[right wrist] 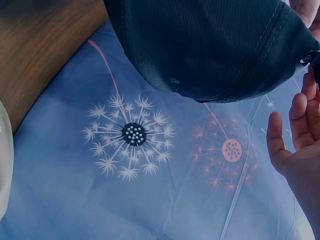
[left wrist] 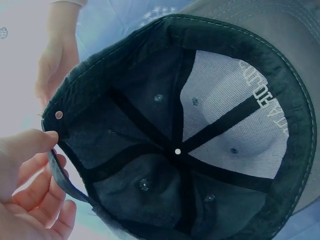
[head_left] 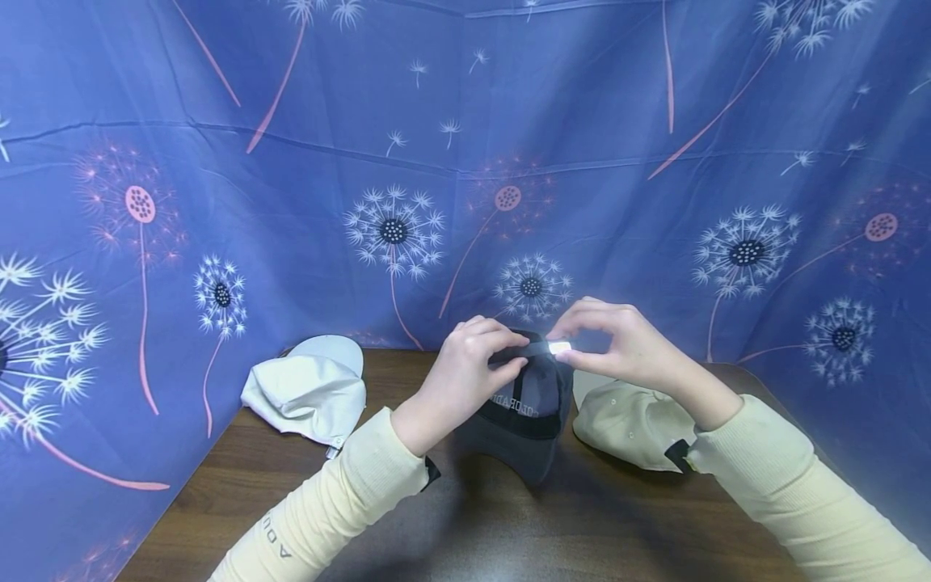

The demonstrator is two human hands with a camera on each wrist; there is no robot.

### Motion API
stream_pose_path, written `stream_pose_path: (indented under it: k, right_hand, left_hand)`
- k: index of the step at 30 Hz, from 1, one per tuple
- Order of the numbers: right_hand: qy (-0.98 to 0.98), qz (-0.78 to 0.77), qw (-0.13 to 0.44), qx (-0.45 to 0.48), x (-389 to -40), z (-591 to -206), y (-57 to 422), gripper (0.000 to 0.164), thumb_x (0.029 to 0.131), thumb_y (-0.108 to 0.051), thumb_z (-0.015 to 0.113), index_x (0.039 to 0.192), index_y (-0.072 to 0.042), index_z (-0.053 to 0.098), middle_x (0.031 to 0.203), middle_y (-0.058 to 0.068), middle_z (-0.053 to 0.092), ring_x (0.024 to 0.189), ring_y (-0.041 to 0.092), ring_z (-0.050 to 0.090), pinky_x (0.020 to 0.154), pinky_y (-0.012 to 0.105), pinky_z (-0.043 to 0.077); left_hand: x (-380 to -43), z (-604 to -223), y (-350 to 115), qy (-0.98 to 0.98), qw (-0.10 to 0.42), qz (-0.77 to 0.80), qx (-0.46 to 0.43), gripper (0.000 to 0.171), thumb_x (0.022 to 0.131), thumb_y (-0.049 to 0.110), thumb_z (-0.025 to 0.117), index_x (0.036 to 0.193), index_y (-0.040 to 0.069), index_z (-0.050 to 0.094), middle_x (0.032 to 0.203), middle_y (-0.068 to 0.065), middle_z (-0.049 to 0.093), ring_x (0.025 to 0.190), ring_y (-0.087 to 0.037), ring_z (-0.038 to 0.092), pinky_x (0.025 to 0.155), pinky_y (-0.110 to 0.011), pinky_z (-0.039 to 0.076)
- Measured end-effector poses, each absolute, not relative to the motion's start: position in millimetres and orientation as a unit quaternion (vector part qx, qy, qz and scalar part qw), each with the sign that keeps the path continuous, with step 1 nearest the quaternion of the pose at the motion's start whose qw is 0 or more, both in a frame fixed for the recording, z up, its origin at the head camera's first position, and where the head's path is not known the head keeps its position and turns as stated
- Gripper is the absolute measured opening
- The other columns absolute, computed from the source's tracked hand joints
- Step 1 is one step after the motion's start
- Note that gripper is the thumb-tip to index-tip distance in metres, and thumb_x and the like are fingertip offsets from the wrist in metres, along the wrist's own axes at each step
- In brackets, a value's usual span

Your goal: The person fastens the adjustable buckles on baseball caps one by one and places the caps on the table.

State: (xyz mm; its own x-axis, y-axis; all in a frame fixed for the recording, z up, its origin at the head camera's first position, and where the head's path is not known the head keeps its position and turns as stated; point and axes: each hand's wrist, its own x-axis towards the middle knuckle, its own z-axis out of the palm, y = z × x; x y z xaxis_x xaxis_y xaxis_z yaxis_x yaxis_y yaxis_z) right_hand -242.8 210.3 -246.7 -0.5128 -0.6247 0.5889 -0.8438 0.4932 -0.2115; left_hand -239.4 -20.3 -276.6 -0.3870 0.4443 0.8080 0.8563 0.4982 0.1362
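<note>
A dark baseball cap (head_left: 520,454) hangs between my hands with its brim down and its hollow inside facing me. My left hand (head_left: 469,360) pinches the cap's back strap (head_left: 537,349) from the left, between thumb and fingers. On the right, my right hand (head_left: 618,343) pinches the strap's other end at a small, brightly shining piece (head_left: 559,347). In the left wrist view, the cap's lining (left wrist: 145,180) shows dark seam tapes, a pale mesh front panel (left wrist: 220,95) and reversed lettering. The right wrist view shows the dark outer crown (right wrist: 200,50) beside my right fingers (right wrist: 298,117).
A white cap (head_left: 309,396) lies on the brown wooden table (head_left: 254,485) at the left. A beige cap (head_left: 629,424) lies at the right, partly under my right forearm. Blue cloth (head_left: 465,97) with dandelion prints hangs behind the table and along both sides.
</note>
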Motion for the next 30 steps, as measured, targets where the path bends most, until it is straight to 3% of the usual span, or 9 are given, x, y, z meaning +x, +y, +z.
stream_pose_path:
  k: [30]
  right_hand:
    - [-0.820, 0.261, 0.236, 0.452, -242.3, -248.1, 200.6, 0.027, 0.073, -0.009, 0.071, 0.094, -0.023, 0.065, 0.091, -0.013, 0.061, 0.082, 0.003, 0.053, 0.068, 0.016, 0.041]
  left_hand:
    - [-234.2, -267.1, -11.2, -0.783, 0.354, -0.278, -0.429, 0.018, 0.074, 0.015, 0.072, 0.091, 0.012, 0.071, 0.083, 0.004, 0.066, 0.080, -0.007, 0.057, 0.070, -0.023, 0.042]
